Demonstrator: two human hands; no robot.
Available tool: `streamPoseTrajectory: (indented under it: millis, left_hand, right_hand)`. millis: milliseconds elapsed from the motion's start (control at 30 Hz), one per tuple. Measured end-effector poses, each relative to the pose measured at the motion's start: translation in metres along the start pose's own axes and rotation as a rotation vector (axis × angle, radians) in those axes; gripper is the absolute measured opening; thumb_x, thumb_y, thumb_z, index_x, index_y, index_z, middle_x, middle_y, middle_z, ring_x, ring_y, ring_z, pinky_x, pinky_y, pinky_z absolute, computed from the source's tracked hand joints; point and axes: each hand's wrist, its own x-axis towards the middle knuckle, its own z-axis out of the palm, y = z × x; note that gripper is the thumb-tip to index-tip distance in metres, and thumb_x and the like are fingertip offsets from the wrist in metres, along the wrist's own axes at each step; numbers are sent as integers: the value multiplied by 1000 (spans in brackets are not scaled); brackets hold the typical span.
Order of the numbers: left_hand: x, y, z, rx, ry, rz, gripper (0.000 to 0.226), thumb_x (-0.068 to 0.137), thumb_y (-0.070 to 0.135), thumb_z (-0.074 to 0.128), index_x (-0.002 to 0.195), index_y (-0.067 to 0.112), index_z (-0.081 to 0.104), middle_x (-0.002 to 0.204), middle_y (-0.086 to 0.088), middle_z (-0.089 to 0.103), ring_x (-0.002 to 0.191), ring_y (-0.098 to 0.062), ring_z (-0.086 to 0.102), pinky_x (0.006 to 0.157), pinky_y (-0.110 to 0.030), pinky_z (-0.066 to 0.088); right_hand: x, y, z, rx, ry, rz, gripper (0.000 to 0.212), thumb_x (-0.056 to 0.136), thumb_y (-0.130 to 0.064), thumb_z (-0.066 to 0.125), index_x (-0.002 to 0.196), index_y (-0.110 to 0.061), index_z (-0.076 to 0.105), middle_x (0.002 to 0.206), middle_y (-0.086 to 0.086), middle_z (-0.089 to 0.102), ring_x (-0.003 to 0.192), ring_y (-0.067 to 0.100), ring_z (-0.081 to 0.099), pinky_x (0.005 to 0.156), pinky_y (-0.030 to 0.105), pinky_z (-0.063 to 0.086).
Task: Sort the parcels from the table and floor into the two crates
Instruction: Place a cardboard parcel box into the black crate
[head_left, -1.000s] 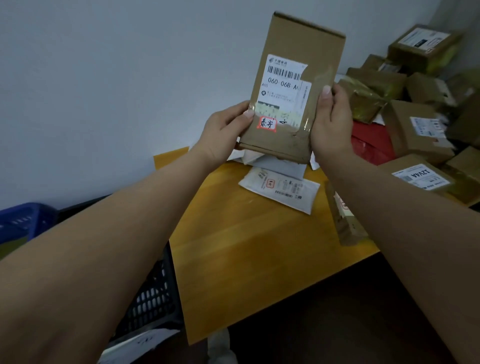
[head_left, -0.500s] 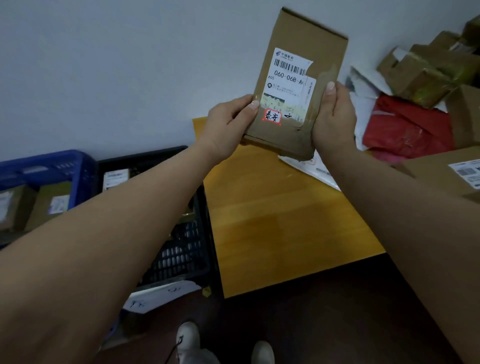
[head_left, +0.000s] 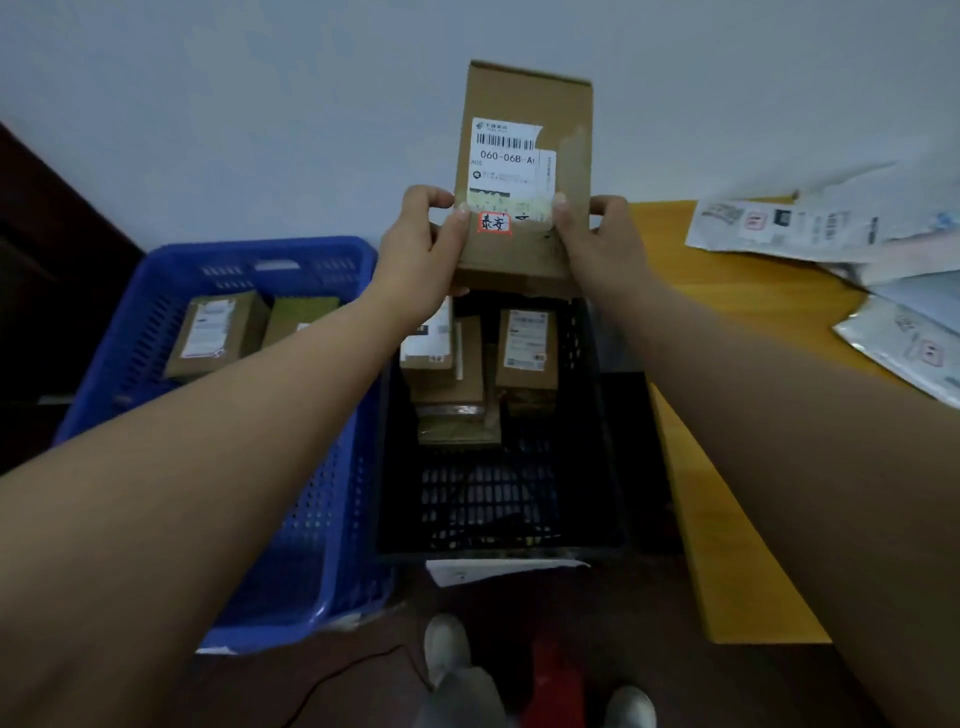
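Note:
I hold a flat brown cardboard parcel (head_left: 524, 104) upright, with a white barcode label and a red-framed mark facing me. My left hand (head_left: 421, 249) grips its lower left edge and my right hand (head_left: 597, 239) grips its lower right edge, thumbs on the front. The parcel hangs above the far end of the black crate (head_left: 519, 499), which holds several brown boxes at its far end. Left of it stands the blue crate (head_left: 322, 519) with two brown boxes inside.
The yellow wooden table (head_left: 727, 467) runs along the right, with white and grey mailer bags (head_left: 810, 228) at its far end. A white sheet (head_left: 498, 569) lies on the dark floor before the black crate. My shoes (head_left: 447, 644) are at the bottom edge.
My view and both hands swung left from the table. The parcel now hangs over the black crate instead of the tabletop, and both crates are fully in sight.

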Motion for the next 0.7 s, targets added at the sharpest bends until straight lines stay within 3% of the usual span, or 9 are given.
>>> streamPoseTrajectory:
  millis: [200, 400, 467, 533, 600, 700]
  left_hand:
    - [19, -62, -17, 117, -142, -133, 33, 100, 39, 47, 122, 16, 43, 111, 1, 54, 92, -9, 57, 70, -27, 55]
    - [20, -130, 33, 353, -425, -224, 38, 97, 35, 53, 121, 7, 61, 121, -10, 60, 111, -25, 56, 83, -29, 45]
    - [21, -152, 55, 358, -461, -295, 36, 98, 30, 54, 127, 9, 60, 127, -11, 59, 116, -27, 54, 92, -31, 46]
    - [24, -173, 75, 327, -482, -345, 34, 97, 21, 57, 130, 12, 59, 127, -9, 60, 114, -25, 55, 92, -28, 45]
    - [31, -192, 92, 299, -491, -383, 34, 95, 13, 59, 129, 13, 58, 127, -9, 60, 115, -25, 55, 90, -25, 43]
    - [45, -216, 114, 310, -478, -395, 43, 93, 6, 59, 135, 13, 53, 133, -11, 56, 121, -28, 52, 99, -26, 42]
  right_hand:
    - [4, 33, 61, -34, -49, 129, 49, 93, -45, 58, 125, -13, 42, 110, -3, 51, 98, 14, 53, 70, 23, 45]
    - [2, 116, 81, -235, -115, 417, 51, 88, -37, 67, 126, -9, 46, 119, 8, 56, 105, 26, 56, 88, 41, 51]
    - [4, 143, 90, -305, -141, 462, 53, 86, -37, 69, 126, -10, 50, 124, 10, 59, 112, 31, 56, 95, 45, 49]
    - [12, 167, 100, -368, -147, 484, 56, 84, -36, 70, 128, -9, 50, 128, 13, 56, 118, 33, 53, 99, 45, 46]
    - [22, 188, 108, -424, -141, 490, 59, 83, -34, 72, 130, -8, 49, 132, 16, 52, 120, 34, 51, 100, 45, 46]
    - [39, 214, 121, -465, -116, 487, 59, 85, -29, 71, 133, -8, 45, 134, 17, 44, 120, 35, 49, 99, 43, 46]
